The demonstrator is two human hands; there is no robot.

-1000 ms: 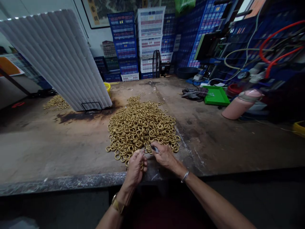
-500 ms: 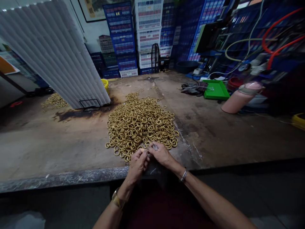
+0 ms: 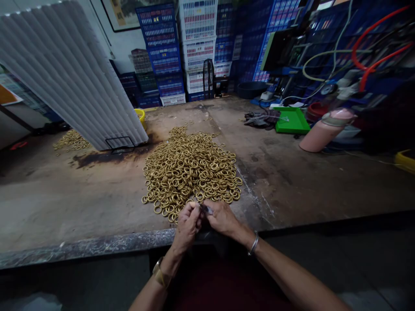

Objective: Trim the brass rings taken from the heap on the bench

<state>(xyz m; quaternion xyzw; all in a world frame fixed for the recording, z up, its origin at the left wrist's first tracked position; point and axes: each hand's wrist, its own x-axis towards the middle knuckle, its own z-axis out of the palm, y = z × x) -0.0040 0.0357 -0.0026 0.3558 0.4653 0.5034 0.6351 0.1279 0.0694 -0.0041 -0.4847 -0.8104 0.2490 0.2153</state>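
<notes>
A large heap of gold-coloured rings [image 3: 191, 168] lies on the worn wooden table [image 3: 106, 203]. At the heap's near edge, my left hand [image 3: 188, 220] is closed in a pinch; what its fingers hold is too small to make out. My right hand [image 3: 220, 218] meets it from the right, its fingers closed around a small greyish object [image 3: 207, 210] that I cannot identify. The fingertips of both hands are close together. A watch is on the left wrist and a silver bracelet on the right.
A tall ribbed white panel [image 3: 74, 73] stands at the left, beside a smaller ring heap [image 3: 71, 140]. Behind it is a yellow container [image 3: 140, 115]. Toward the right are dark gloves [image 3: 261, 119], a green tray [image 3: 292, 120] and a pink bottle [image 3: 324, 131]. Stacked crates [image 3: 198, 52] stand behind.
My right hand has moved slightly down and turned, its fingers now lower beside the left fingertips. My left hand has stayed nearly in place. The whole view has shifted a little.
</notes>
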